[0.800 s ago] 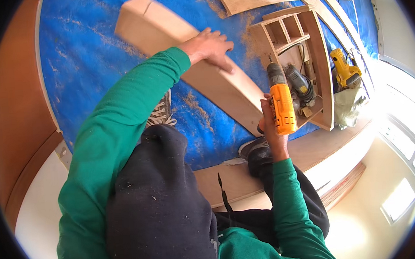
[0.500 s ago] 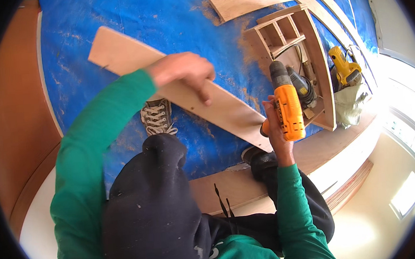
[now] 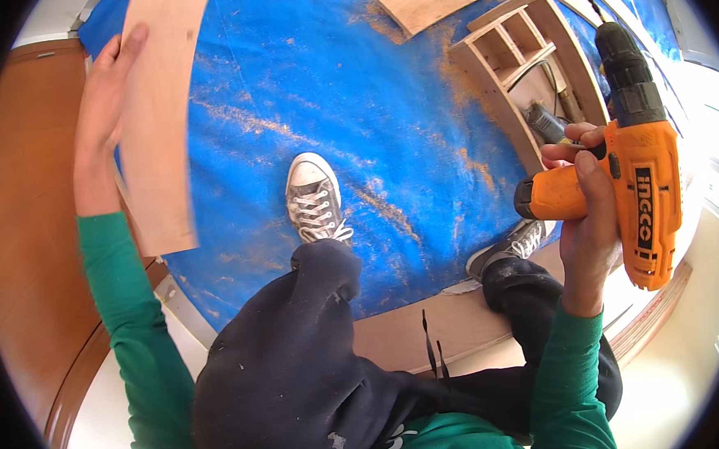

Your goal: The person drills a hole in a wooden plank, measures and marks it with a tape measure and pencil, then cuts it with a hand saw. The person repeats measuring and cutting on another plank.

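Note:
At the far left my left hand (image 3: 113,95) is closed on the long edge of a pale wooden board (image 3: 163,129), with its thumb over the face. The board stands lengthwise beside a brown door, and its far end runs out of the picture. My right hand (image 3: 589,210) grips an orange and black cordless drill (image 3: 649,182) by its handle, raised at the right. A bit sticks out of the drill's chuck, tipped toward the far side. Something small and thin shows between the fingers of the right hand, too small to name.
Blue sheeting (image 3: 260,82) strewn with sawdust covers the floor. A wooden tool box (image 3: 522,58) with compartments holds a grey power tool (image 3: 547,122). Another board (image 3: 445,1) lies beyond it. The brown door (image 3: 34,228) borders the left side. My shoe (image 3: 312,194) stands mid-floor.
My left hand has carried the board from in front of me to the far left and turned it lengthwise. The drill in my right hand has come up and to the right.

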The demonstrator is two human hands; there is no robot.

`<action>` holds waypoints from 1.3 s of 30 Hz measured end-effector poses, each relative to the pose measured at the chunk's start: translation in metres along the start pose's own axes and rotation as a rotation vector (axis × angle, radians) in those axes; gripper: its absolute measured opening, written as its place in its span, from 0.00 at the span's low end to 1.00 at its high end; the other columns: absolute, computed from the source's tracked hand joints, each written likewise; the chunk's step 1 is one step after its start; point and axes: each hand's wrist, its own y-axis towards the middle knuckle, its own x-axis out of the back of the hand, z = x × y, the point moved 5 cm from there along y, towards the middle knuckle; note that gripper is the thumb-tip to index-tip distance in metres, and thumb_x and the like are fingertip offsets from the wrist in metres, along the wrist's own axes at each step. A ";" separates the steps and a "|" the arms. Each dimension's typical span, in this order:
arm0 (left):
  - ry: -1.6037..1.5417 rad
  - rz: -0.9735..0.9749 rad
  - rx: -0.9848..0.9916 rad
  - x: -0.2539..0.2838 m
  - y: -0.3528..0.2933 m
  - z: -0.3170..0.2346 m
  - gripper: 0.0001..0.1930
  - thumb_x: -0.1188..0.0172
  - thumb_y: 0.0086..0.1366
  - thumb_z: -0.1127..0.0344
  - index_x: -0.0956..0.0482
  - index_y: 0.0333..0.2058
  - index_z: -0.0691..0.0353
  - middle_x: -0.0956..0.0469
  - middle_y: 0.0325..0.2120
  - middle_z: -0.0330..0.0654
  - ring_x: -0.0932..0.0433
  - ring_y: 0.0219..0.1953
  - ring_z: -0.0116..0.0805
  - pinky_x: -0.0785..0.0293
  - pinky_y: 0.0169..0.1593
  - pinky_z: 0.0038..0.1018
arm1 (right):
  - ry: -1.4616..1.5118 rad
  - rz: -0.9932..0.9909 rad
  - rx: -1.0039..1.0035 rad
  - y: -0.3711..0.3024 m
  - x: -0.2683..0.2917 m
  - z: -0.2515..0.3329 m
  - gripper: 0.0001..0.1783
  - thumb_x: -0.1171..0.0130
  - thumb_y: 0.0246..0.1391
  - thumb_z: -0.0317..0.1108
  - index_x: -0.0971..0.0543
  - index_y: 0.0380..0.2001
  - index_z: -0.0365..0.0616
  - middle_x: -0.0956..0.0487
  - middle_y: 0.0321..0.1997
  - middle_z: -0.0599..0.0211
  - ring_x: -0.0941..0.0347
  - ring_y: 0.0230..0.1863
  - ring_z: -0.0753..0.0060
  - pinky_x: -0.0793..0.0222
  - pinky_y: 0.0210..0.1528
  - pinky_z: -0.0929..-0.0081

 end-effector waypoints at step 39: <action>0.850 0.453 -0.793 -0.273 -0.197 0.118 0.58 0.15 0.56 0.59 0.40 0.82 0.47 0.31 0.74 0.44 0.33 0.77 0.52 0.43 0.84 0.57 | -0.431 0.402 -0.238 -0.118 0.008 -0.120 0.12 0.32 0.74 0.36 0.15 0.54 0.44 0.18 0.33 0.75 0.24 0.29 0.82 0.26 0.34 0.76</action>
